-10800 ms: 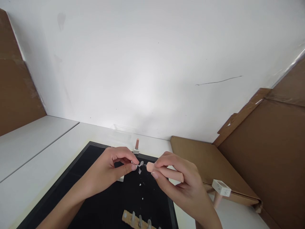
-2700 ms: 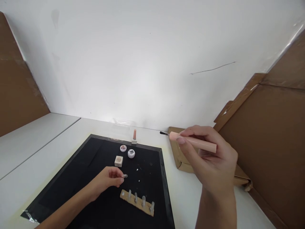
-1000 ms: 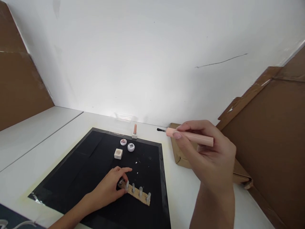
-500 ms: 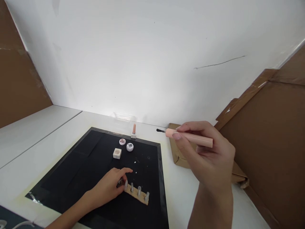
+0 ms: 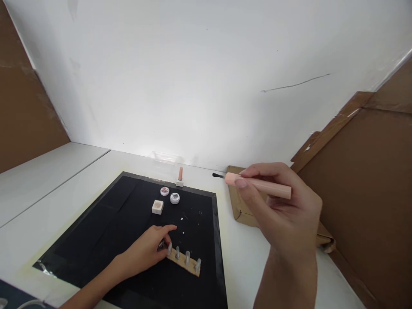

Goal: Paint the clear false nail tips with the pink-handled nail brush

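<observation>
Over the black mat [image 5: 128, 231] on the white counter [image 5: 58, 189], the right hand [image 5: 283, 214] grips a smooth pink brush handle [image 5: 260, 187] lying nearly level, dark bristle tip aimed left. Left hand [image 5: 146, 251] pinches a clear nail tip at the left end of the wooden peg strip [image 5: 185, 260], which runs down-right. Barely anything's shifted from half a second back.

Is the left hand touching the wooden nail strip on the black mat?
Touching. In the head view the left hand's fingertips rest against the near end of the wooden strip on the black mat, no gap showing.
</observation>
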`<state>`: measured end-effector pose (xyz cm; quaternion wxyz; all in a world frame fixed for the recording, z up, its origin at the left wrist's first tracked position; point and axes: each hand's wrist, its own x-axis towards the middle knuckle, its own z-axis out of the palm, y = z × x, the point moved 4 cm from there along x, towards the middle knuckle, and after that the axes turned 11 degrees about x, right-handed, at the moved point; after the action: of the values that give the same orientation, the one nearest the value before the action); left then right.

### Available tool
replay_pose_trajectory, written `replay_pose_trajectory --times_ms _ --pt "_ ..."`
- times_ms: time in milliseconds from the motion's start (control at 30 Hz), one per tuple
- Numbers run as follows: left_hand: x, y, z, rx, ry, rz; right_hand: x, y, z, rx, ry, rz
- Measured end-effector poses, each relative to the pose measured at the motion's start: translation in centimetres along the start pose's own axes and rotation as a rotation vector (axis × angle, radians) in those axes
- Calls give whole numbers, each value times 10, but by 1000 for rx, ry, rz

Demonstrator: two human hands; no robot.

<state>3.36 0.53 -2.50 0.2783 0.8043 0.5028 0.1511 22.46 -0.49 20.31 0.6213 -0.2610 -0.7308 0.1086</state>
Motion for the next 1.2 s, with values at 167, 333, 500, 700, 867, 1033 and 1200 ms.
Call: replay_pose_trajectory --times_ms 167,333,500,700,867,1033,1200 --pt "0 0 -2 -21 -3 -15 0 1 0 10 1 8" --pt "1 0 -4 -45 -22 -29 1 0 1 5 -2 4" --pt "3 0 -6 -63 -43 -49 1 -1 0 -11 -2 -3" --pt "7 3 -9 -87 -71 -68 2 2 0 -8 -10 -5" --pt "12 -2 -6 -127 -84 -65 3 4 0 -3 -7 13" --pt "20 -5 -14 -272 -50 -68 3 4 -1 -11 -2 25" --pt "30 6 -48 -391 110 -8 2 6 -2 -10 4 42"
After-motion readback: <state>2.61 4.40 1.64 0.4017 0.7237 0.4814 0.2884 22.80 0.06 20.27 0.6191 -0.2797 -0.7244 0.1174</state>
